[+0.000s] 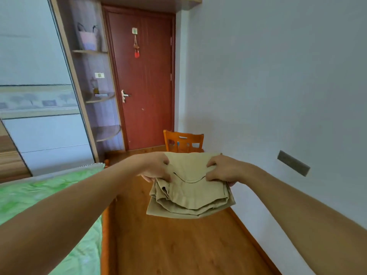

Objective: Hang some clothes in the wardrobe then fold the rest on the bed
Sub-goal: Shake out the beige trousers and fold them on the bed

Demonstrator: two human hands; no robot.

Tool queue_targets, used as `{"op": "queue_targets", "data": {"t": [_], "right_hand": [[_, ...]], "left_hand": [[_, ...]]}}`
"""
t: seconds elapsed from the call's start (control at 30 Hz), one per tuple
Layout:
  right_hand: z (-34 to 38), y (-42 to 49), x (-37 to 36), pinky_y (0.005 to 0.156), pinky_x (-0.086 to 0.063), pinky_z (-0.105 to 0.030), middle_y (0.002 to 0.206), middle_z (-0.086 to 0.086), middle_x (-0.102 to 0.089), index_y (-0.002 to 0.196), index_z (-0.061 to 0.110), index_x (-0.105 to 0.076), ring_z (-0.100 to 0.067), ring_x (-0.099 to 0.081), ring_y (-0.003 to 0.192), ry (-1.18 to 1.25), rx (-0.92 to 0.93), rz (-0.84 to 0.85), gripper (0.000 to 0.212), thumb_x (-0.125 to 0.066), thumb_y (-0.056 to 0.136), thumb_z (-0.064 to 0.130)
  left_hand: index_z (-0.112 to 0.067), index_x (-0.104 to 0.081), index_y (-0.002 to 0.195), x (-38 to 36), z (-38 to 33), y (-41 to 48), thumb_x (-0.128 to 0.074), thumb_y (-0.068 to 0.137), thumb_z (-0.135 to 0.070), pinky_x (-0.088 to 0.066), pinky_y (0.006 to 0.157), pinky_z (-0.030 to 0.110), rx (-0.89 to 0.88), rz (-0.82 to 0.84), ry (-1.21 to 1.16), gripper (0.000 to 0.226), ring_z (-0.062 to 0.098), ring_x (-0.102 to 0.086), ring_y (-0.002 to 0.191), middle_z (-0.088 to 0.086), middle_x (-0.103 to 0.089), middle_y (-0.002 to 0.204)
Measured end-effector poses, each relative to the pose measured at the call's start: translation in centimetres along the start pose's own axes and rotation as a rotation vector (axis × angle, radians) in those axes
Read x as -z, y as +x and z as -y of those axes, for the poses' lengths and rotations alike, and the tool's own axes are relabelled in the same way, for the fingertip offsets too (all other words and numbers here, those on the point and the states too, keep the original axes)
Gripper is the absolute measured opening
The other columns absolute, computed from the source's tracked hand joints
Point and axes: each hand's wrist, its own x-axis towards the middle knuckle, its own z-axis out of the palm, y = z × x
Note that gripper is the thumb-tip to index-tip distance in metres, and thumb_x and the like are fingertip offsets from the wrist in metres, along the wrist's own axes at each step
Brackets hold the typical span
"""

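Holding folded beige trousers [188,187] up over the wooden floor [178,245], left hand [156,167] and right hand [224,169] each clenched on the waistband, bed [49,195] just left.

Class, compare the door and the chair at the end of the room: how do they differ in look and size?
The door is dark red-brown; the chair is lighter orange. The door is tall, while the chair is low, its lower part hidden behind the folded beige garment. The door carries a red tassel; the chair back has cut-out openings. Both look wooden.
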Motion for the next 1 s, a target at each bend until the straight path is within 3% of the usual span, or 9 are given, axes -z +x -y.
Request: {"op": "queue_targets", "data": {"t": [0.13, 0.3, 0.43, 0.5, 0.6, 0.77, 1.0], "right_hand": [[2.2, 9.1, 1.9, 0.062, -0.058, -0.030, 0.108, 0.004, -0.053, 0.138, 0.025, -0.052, -0.019, -0.063, 0.090, -0.029, 0.080, 0.049, 0.057, -0.069, 0.087, 0.040], [4.0, 20.7, 3.9, 0.060, -0.057, -0.028, 0.110, 0.007, -0.049, 0.144, 0.026, -0.048, -0.016, -0.060, 0.090, -0.045, 0.173, 0.090, 0.063, -0.070, 0.087, 0.041], [5.2, 30.8, 5.7, 0.064, -0.063, -0.034, 0.109, 0.006, -0.053, 0.144, 0.028, -0.049, -0.018, -0.066, 0.088, -0.090, 0.243, 0.123, 0.068, -0.071, 0.082, 0.043], [6.1, 36.2, 6.9, 0.067, -0.064, -0.038, 0.108, 0.006, -0.054, 0.145, 0.027, -0.049, -0.020, -0.068, 0.087, -0.112, 0.288, 0.140, 0.069, -0.071, 0.081, 0.043], [8.1, 43.9, 9.2, 0.055, -0.057, -0.030, 0.107, 0.007, -0.050, 0.147, 0.025, -0.048, -0.017, -0.064, 0.087, -0.112, 0.350, 0.180, 0.071, -0.071, 0.082, 0.042], [12.9, 55.8, 11.6, 0.045, -0.048, -0.024, 0.106, 0.006, -0.051, 0.146, 0.025, -0.048, -0.018, -0.063, 0.083, -0.142, 0.461, 0.238, 0.071, -0.072, 0.081, 0.040], [20.7, 72.0, 10.2, 0.041, -0.046, -0.021, 0.106, 0.008, -0.050, 0.142, 0.027, -0.051, -0.016, -0.063, 0.083, -0.172, 0.560, 0.311, 0.073, -0.072, 0.074, 0.042]], "left_hand": [[-0.022, -0.058, 0.131, 3.9, 3.1, 6.0, -0.079, 0.079, -0.043, -0.063, 0.066, 0.029, 0.069, -0.029, 0.001, 0.060, 0.016, -0.066, 0.092, -0.001, -0.061, 0.117], [-0.028, -0.052, 0.141, 7.7, 6.8, 14.3, -0.086, 0.075, -0.042, -0.051, 0.060, 0.021, 0.187, -0.104, -0.042, 0.075, 0.002, -0.057, 0.076, -0.006, -0.057, 0.116], [-0.027, -0.053, 0.138, 10.6, 9.6, 21.8, -0.084, 0.075, -0.044, -0.052, 0.062, 0.023, 0.255, -0.132, -0.058, 0.072, 0.009, -0.060, 0.086, -0.001, -0.060, 0.128], [-0.025, -0.058, 0.123, 12.4, 10.8, 25.4, -0.082, 0.073, -0.044, -0.057, 0.057, 0.025, 0.276, -0.146, -0.097, 0.059, 0.014, -0.067, 0.084, -0.001, -0.062, 0.114], [-0.027, -0.058, 0.105, 15.7, 12.2, 30.0, -0.078, 0.068, -0.046, -0.063, 0.060, 0.031, 0.325, -0.187, -0.141, 0.046, 0.021, -0.072, 0.081, 0.003, -0.062, 0.104], [-0.021, -0.060, 0.125, 20.9, 15.5, 36.2, -0.079, 0.070, -0.043, -0.058, 0.054, 0.025, 0.417, -0.274, -0.228, 0.062, 0.023, -0.071, 0.082, 0.002, -0.056, 0.109], [-0.026, -0.060, 0.115, 26.7, 24.8, 45.2, -0.077, 0.062, -0.049, -0.064, 0.069, 0.046, 0.549, -0.328, -0.261, 0.060, 0.028, -0.073, 0.084, 0.006, -0.056, 0.117]]}}
